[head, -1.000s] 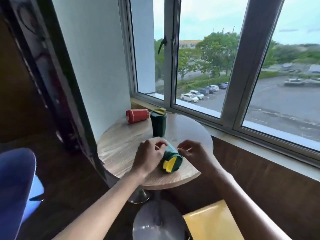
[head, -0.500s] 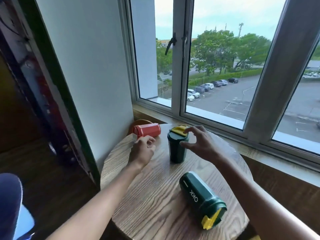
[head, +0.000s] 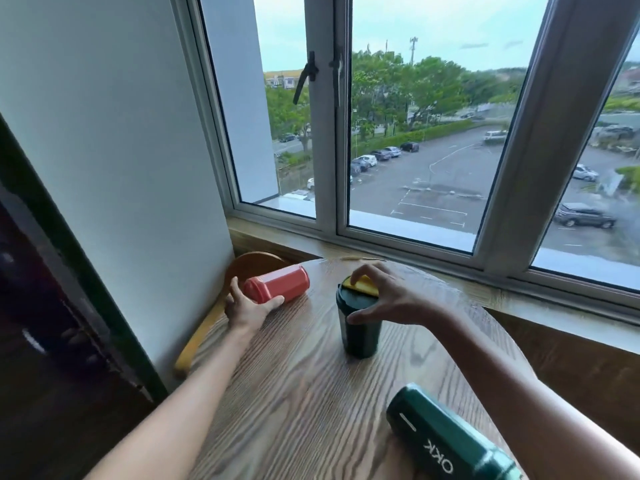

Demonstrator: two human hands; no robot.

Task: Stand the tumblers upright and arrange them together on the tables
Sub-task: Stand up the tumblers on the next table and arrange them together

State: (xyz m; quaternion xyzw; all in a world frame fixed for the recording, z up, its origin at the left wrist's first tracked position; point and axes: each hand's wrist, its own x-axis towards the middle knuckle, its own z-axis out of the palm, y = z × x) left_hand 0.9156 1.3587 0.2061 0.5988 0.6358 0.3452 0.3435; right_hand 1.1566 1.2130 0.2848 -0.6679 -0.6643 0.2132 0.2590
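A red tumbler (head: 282,284) lies on its side at the far left of the round wooden table (head: 304,393). My left hand (head: 247,306) cups its lid end, thumb on one side and fingers on the other. A dark green tumbler with a yellow flip lid (head: 358,337) stands upright mid-table. My right hand (head: 391,299) grips its lid from above. A second green tumbler (head: 446,441) marked OKK lies on its side at the near right edge, partly cut off by the frame.
A curved wooden chair back (head: 256,263) sits behind the table against the white wall (head: 121,168). The window sill (head: 519,296) runs along the table's far side. A dark frame (head: 69,306) stands at the left.
I have let go of the lying green tumbler and leaned closer. My left hand has reached the red tumbler's lid end; my right hand has settled onto the upright tumbler's lid.
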